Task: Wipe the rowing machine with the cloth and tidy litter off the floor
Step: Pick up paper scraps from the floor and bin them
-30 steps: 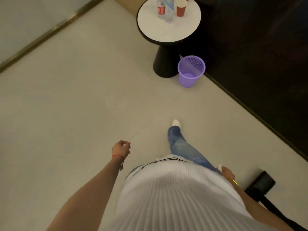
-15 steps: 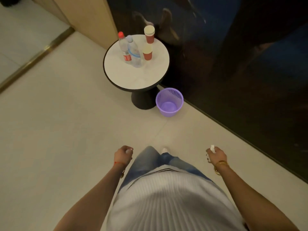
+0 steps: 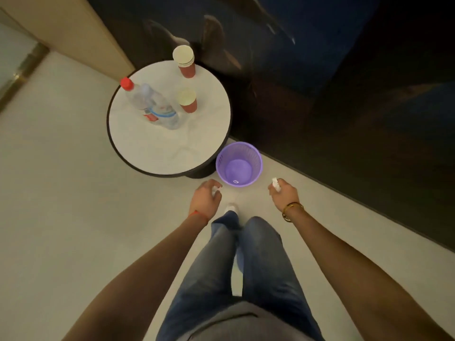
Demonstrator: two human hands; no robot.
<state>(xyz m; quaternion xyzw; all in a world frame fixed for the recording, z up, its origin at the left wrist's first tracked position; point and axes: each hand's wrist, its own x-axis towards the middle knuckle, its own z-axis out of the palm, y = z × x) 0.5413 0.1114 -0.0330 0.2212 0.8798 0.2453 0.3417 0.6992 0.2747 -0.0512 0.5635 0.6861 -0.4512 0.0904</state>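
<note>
Your legs in jeans (image 3: 246,262) fill the near ground, one white shoe (image 3: 231,207) forward on the pale floor (image 3: 73,217). Your left hand (image 3: 205,196), with a red cord at the wrist, curls round a small white scrap (image 3: 214,190) that shows only between the fingertips. Your right hand (image 3: 283,194), with a gold bangle (image 3: 291,211), pinches another scrap of white litter (image 3: 275,184) that sticks up past the thumb. Both hands hang just short of the purple bin (image 3: 238,163), one at either side of its near rim; something small and pale lies on its bottom. The bin stands against the base of a round white table (image 3: 157,148). On the table stand two bottles (image 3: 152,104), one red-capped, a cup (image 3: 187,100) and a stack of cups (image 3: 184,60). Beyond runs a dark glossy wall (image 3: 344,94).
</note>
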